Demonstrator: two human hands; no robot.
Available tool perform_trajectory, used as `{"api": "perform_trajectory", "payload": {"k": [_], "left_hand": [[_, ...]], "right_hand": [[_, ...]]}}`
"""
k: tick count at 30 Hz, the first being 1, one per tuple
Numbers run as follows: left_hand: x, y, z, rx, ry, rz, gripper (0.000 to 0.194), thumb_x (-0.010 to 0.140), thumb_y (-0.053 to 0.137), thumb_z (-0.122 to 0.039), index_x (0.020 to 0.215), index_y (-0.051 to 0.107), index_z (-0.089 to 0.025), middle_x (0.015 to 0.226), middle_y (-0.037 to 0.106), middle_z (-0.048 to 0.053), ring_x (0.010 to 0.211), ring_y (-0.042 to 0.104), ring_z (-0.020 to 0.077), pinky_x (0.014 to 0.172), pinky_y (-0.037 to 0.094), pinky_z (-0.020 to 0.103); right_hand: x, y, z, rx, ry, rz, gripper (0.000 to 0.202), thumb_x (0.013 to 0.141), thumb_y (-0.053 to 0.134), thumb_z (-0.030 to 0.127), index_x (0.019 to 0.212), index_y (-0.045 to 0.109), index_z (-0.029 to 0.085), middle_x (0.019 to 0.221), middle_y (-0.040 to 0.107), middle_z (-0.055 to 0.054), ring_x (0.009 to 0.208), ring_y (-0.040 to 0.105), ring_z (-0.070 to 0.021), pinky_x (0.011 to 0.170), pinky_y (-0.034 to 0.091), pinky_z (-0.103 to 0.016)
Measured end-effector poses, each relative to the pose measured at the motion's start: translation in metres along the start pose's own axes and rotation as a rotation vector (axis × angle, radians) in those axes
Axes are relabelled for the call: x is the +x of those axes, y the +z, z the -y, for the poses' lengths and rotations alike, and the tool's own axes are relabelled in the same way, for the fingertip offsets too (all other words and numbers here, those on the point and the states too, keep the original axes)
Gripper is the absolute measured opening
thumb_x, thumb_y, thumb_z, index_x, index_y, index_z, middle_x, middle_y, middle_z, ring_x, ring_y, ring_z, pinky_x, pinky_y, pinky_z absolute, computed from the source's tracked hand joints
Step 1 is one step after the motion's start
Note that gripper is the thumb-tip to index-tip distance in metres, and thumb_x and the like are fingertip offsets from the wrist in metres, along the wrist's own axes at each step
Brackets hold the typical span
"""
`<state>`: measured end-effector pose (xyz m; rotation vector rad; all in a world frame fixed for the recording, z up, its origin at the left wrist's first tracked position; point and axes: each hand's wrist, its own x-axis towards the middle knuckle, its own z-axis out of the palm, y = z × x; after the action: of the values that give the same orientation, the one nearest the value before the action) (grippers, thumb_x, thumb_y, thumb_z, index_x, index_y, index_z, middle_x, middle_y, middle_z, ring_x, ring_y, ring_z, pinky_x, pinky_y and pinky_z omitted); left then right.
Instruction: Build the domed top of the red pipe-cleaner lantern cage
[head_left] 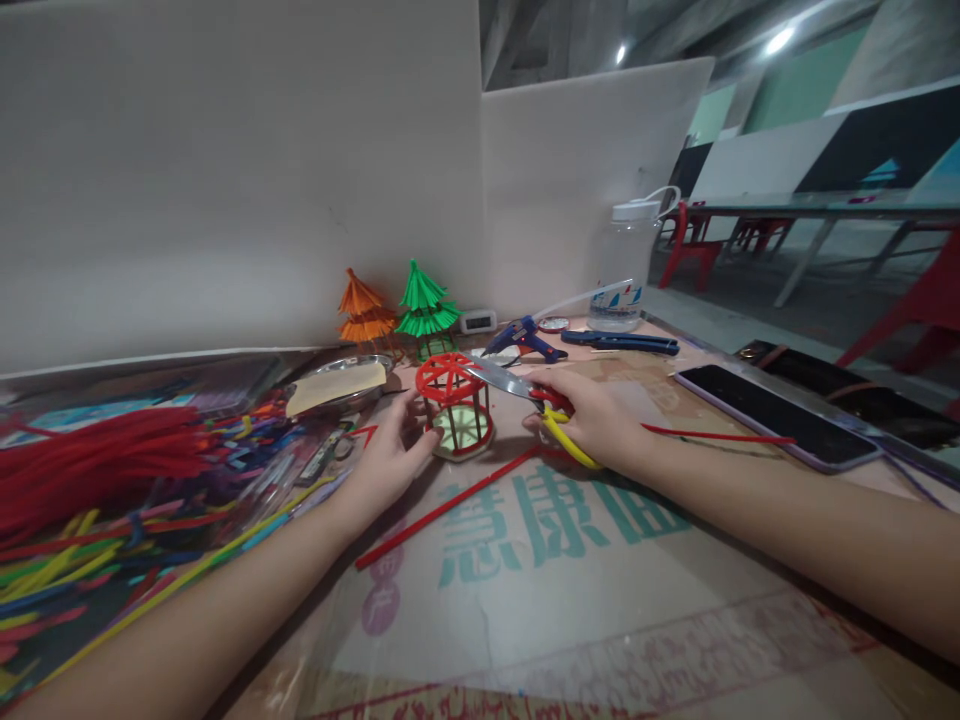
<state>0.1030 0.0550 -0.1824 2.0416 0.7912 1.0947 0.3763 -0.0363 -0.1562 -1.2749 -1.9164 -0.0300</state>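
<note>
A small round frame [452, 380] with a red spoked top, dark posts and a pale green base stands upright on the table. My left hand [401, 445] holds it at its left side, the thumb near the base. In my right hand [581, 415] are scissors [564, 436] with yellow and red handles, their blades pointing left at the red top. Whether the blades touch it, I cannot tell. One red strip [442, 512] lies in front of the frame, and another [720, 436] extends right from beneath my right wrist.
Orange [364, 312] and green [425, 305] pagoda-like models stand behind. A blue glue gun [525, 340], pliers [621, 342] and a bottle [621, 265] are at the back. Colored strips [97, 460] fill the left; a phone [772, 415] lies right.
</note>
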Motion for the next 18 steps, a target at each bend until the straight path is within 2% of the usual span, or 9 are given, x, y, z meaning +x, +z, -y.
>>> {"api": "perform_trajectory", "payload": {"k": [3, 6, 12, 18], "left_hand": [[-0.002, -0.002, -0.006, 0.049, 0.021, 0.051, 0.031, 0.089, 0.062, -0.034, 0.116, 0.058, -0.019, 0.116, 0.068, 0.009, 0.108, 0.067, 0.0228, 0.101, 0.053, 0.042], [-0.004, -0.003, -0.011, 0.035, 0.021, 0.056, 0.024, 0.089, 0.063, -0.033, 0.108, 0.060, -0.020, 0.110, 0.069, 0.007, 0.101, 0.069, 0.0212, 0.096, 0.056, 0.039], [-0.007, 0.000, -0.017, 0.007, 0.028, 0.019, 0.030, 0.086, 0.068, -0.036, 0.110, 0.059, -0.020, 0.108, 0.068, 0.005, 0.100, 0.069, 0.0200, 0.098, 0.056, 0.040], [-0.009, 0.001, -0.017, 0.000, 0.045, -0.011, 0.031, 0.087, 0.068, -0.037, 0.111, 0.060, -0.020, 0.107, 0.067, 0.005, 0.099, 0.067, 0.0198, 0.099, 0.056, 0.041]], "right_hand": [[-0.001, -0.001, -0.001, -0.064, -0.023, 0.015, 0.046, 0.088, 0.071, 0.044, 0.126, 0.063, 0.021, 0.122, 0.070, -0.012, 0.107, 0.068, -0.0304, 0.089, 0.056, -0.046], [-0.003, -0.001, -0.001, -0.114, -0.028, 0.022, 0.051, 0.087, 0.070, 0.047, 0.130, 0.062, 0.020, 0.120, 0.070, -0.013, 0.104, 0.068, -0.0308, 0.085, 0.056, -0.045], [-0.004, -0.001, 0.001, -0.165, -0.012, 0.004, 0.048, 0.089, 0.069, 0.048, 0.127, 0.064, 0.020, 0.112, 0.070, -0.012, 0.099, 0.068, -0.0297, 0.081, 0.056, -0.042], [-0.003, -0.001, 0.000, -0.158, -0.034, -0.002, 0.053, 0.088, 0.069, 0.052, 0.128, 0.064, 0.017, 0.111, 0.070, -0.014, 0.099, 0.067, -0.0301, 0.086, 0.055, -0.043]]}}
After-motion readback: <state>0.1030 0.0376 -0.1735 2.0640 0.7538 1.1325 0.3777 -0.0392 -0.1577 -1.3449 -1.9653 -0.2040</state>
